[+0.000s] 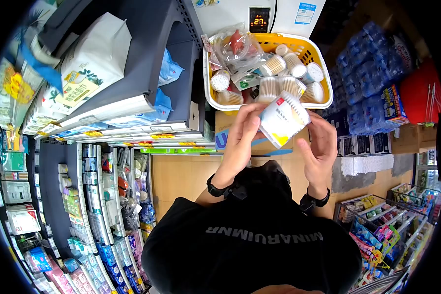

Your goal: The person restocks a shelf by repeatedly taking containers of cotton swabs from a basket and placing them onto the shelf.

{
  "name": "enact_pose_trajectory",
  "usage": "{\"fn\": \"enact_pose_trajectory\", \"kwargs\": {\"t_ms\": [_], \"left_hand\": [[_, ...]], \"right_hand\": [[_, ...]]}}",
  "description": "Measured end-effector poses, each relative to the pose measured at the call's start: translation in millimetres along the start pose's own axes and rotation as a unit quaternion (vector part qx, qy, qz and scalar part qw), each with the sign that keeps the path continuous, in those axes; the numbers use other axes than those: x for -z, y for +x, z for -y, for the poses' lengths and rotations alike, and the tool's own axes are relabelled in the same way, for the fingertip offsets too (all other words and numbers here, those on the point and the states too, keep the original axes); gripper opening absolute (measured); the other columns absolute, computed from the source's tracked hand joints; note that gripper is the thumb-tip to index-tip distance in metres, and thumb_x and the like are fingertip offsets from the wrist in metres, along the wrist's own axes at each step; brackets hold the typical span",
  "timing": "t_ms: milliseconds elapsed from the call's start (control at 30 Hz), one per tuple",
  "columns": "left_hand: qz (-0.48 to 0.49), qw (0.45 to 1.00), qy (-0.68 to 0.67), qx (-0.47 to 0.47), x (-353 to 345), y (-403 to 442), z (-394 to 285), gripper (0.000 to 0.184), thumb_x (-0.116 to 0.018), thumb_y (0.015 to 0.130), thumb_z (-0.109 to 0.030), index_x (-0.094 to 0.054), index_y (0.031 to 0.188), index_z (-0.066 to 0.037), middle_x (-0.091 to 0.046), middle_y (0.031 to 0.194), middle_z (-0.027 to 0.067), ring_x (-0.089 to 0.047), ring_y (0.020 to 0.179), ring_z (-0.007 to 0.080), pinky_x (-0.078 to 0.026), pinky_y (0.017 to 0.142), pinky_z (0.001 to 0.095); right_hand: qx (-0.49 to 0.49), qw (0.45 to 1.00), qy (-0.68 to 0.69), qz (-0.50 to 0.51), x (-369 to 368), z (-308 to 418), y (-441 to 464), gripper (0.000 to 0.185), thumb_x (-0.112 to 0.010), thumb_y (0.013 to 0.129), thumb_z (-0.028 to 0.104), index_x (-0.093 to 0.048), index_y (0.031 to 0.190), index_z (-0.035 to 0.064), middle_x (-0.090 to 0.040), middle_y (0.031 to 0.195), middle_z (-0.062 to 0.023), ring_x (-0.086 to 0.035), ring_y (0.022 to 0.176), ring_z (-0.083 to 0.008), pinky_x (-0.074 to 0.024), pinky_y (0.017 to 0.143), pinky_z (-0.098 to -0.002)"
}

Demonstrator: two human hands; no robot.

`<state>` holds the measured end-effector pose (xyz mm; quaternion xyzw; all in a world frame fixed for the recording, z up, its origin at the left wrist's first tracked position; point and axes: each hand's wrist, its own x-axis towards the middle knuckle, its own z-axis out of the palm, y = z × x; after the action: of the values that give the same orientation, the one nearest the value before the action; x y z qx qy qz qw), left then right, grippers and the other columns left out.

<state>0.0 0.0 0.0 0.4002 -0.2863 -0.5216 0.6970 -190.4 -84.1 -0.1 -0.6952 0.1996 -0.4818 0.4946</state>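
Observation:
A round clear tub of cotton swabs (282,120) with a white, red and yellow label is tilted in front of my chest. My left hand (241,134) grips its left side, with the thumb on the near side and the other fingers partly hidden. My right hand (321,147) is cupped at the tub's right side, its thumb apart from the label. The fingertips are close to the edge, but I cannot tell whether they press on it. Just beyond stands a yellow and white basket (323,54) with several similar tubs and clear plastic packaging (236,46).
A cardboard box (230,128) stands under the basket. Grey shelves (147,63) with packs of tissues (90,63) rise on the left. Plastic-wrapped bottles (372,73) are stacked on the right. A wire rack of small packets (382,225) stands at lower right. A white appliance (289,14) is behind.

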Motion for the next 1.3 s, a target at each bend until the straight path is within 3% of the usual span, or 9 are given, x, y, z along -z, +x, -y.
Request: {"fn": "enact_pose_trajectory", "kwargs": {"t_ms": [67,267,400,567,733,900,1100,1167,1300], "left_hand": [[0.000,0.998,0.035,-0.048,0,1,1,0.051,-0.062,0.105,-0.033,-0.047,0.143,-0.003,-0.051,0.146,0.0126,-0.053,0.128,0.0204,-0.046,0.105,0.0340],[0.027,0.983,0.081,-0.162,-16,-32,11,0.058,-0.065,0.103,-0.030,-0.043,0.149,-0.002,-0.049,0.148,0.0132,-0.053,0.128,0.0220,-0.042,0.109,0.0371],[0.045,0.986,0.051,-0.154,-30,-59,14,0.067,-0.070,0.100,-0.025,-0.038,0.154,-0.001,-0.046,0.152,0.0145,-0.050,0.136,0.0249,-0.041,0.114,0.0408],[0.068,0.983,0.070,-0.156,-35,-94,26,0.070,-0.071,0.098,-0.020,-0.035,0.154,-0.001,-0.045,0.153,0.0153,-0.044,0.146,0.0283,-0.036,0.120,0.0446],[0.000,0.948,0.238,-0.212,-49,-143,25,0.071,-0.075,0.091,-0.014,-0.040,0.151,-0.001,-0.052,0.147,0.0153,-0.050,0.140,0.0260,-0.034,0.122,0.0436],[-0.061,0.936,0.284,-0.201,-54,-207,36,0.078,-0.086,0.084,-0.014,-0.044,0.148,-0.001,-0.052,0.146,0.0154,-0.052,0.138,0.0272,-0.039,0.118,0.0460],[-0.149,0.928,0.271,-0.209,-53,-275,48,0.078,-0.087,0.083,-0.012,-0.045,0.148,-0.003,-0.051,0.147,0.0149,-0.052,0.138,0.0279,-0.041,0.119,0.0469],[-0.180,0.913,0.287,-0.226,-57,-292,45,0.075,-0.087,0.085,-0.018,-0.047,0.146,-0.001,-0.055,0.141,0.0149,-0.057,0.132,0.0259,-0.046,0.115,0.0415],[-0.248,0.886,0.312,-0.235,-52,-321,43,0.074,-0.088,0.084,-0.019,-0.050,0.145,-0.002,-0.056,0.139,0.0135,-0.058,0.129,0.0238,-0.048,0.112,0.0398]], "right_hand": [[-0.010,0.999,0.051,-0.006,-2,-3,5,0.058,-0.077,0.092,0.000,-0.048,0.142,-0.0008,-0.048,0.153,-0.0239,-0.049,0.144,-0.0316,-0.0381,0.121,-0.0470],[-0.048,0.993,0.110,0.010,4,23,-8,0.066,-0.077,0.092,0.000,-0.042,0.148,-0.0002,-0.046,0.155,-0.0234,-0.048,0.143,-0.0300,-0.0384,0.121,-0.0459],[-0.140,0.979,0.126,0.075,20,43,-24,0.074,-0.072,0.095,-0.001,-0.031,0.157,-0.0001,-0.052,0.149,-0.0218,-0.052,0.139,-0.0284,-0.0434,0.117,-0.0423],[-0.126,0.972,0.165,0.109,28,55,-51,0.074,-0.071,0.094,-0.003,-0.030,0.157,-0.0005,-0.054,0.147,-0.0232,-0.053,0.138,-0.0292,-0.0428,0.117,-0.0420],[-0.094,0.979,0.118,0.139,34,60,-86,0.077,-0.076,0.089,-0.006,-0.035,0.153,-0.0030,-0.052,0.149,-0.0220,-0.050,0.142,-0.0287,-0.0380,0.119,-0.0435],[-0.110,0.962,0.131,0.214,38,60,-122,0.070,-0.077,0.087,-0.008,-0.043,0.148,-0.0053,-0.055,0.145,-0.0190,-0.052,0.140,-0.0278,-0.0375,0.119,-0.0417],[-0.104,0.932,0.141,0.318,13,62,-146,0.072,-0.078,0.085,-0.007,-0.044,0.148,-0.0065,-0.053,0.147,-0.0184,-0.051,0.139,-0.0279,-0.0369,0.119,-0.0422],[-0.091,0.921,0.142,0.351,2,68,-150,0.075,-0.079,0.083,-0.006,-0.043,0.149,-0.0065,-0.053,0.147,-0.0183,-0.051,0.140,-0.0280,-0.0367,0.120,-0.0426],[-0.095,0.898,0.165,0.398,-25,72,-152,0.075,-0.079,0.084,-0.005,-0.043,0.149,-0.0059,-0.054,0.145,-0.0180,-0.053,0.137,-0.0278,-0.0392,0.117,-0.0420]]}}
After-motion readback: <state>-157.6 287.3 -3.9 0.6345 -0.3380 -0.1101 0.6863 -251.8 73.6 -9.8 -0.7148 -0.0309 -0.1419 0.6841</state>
